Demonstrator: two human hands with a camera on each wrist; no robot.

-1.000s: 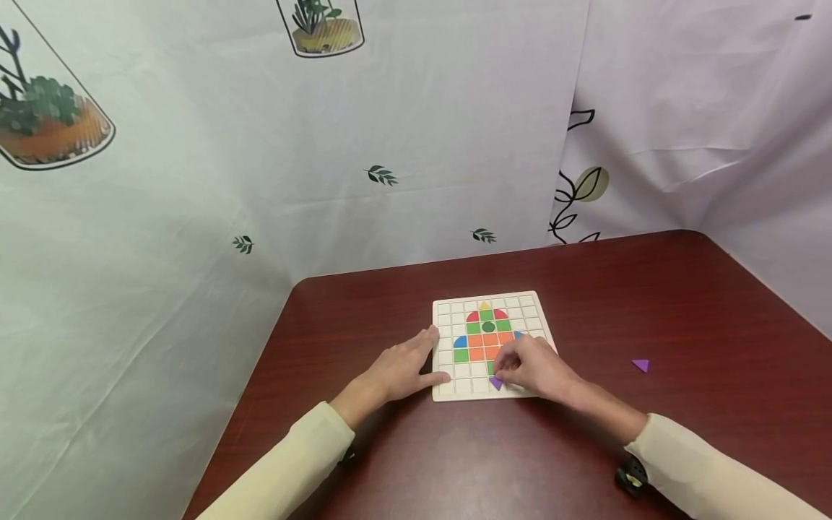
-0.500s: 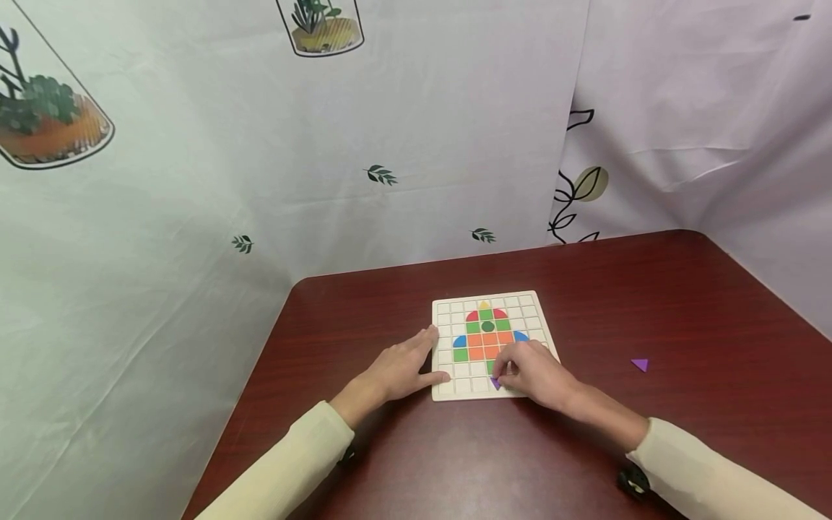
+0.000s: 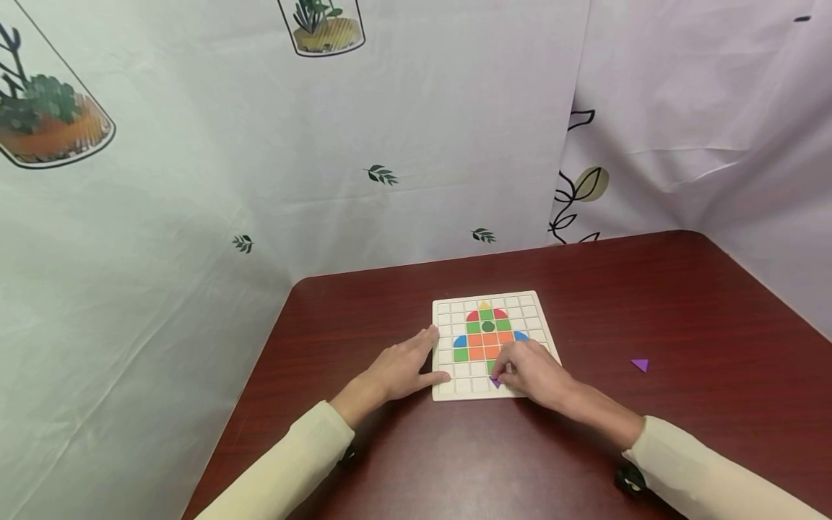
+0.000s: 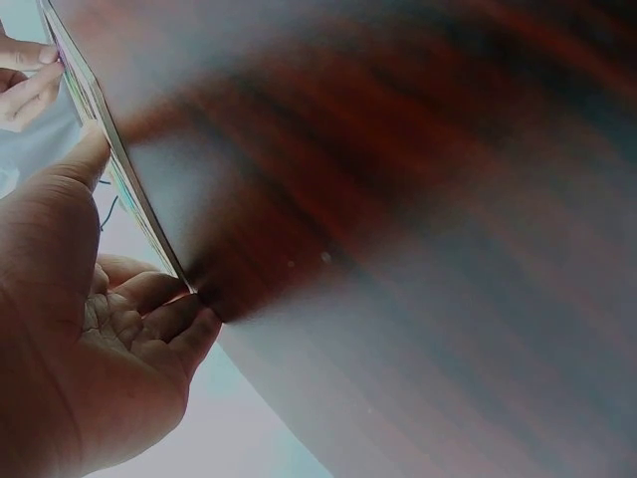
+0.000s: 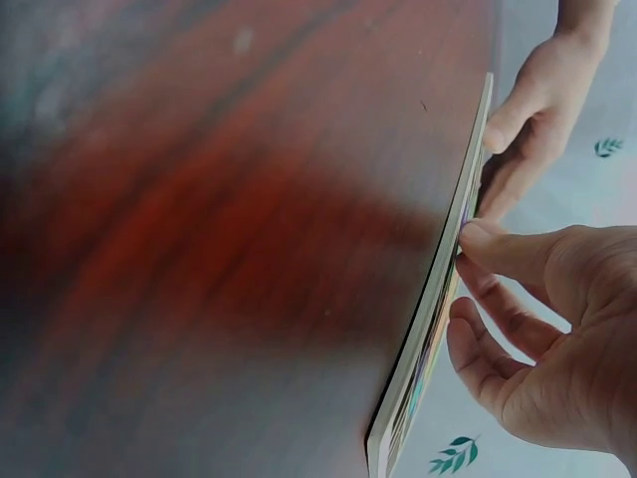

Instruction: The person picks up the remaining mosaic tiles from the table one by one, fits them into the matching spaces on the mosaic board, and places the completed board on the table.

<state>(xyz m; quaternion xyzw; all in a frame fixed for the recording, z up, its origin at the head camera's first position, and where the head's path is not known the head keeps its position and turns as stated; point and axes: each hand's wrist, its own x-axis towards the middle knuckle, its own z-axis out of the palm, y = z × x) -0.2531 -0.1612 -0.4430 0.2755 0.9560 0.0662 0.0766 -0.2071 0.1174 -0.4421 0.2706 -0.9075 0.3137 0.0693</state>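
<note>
A white gridded puzzle board [image 3: 445,318] lies on the table, with flat green, orange, red, blue and yellow pieces set in a rocket-like pattern. My left hand [image 3: 404,365] rests along the board's left edge, thumb on its surface and fingers at the side, as the left wrist view also shows. Near the board's front edge, my right hand [image 3: 534,372] pinches a small purple triangle piece [image 3: 495,382] between thumb and fingertips. That hand covers some cells at the board's lower right. In the right wrist view, its thumb and index finger meet at the board's surface.
A second purple triangle [image 3: 640,365] lies on the dark red table [image 3: 611,296] to the right of the board. Behind and to the left hangs a pale curtain [image 3: 416,123] printed with plants.
My right hand has shifted slightly down and left over the purple triangle, uncovering the blue piece on the right. The left hand and board have stayed put.
</note>
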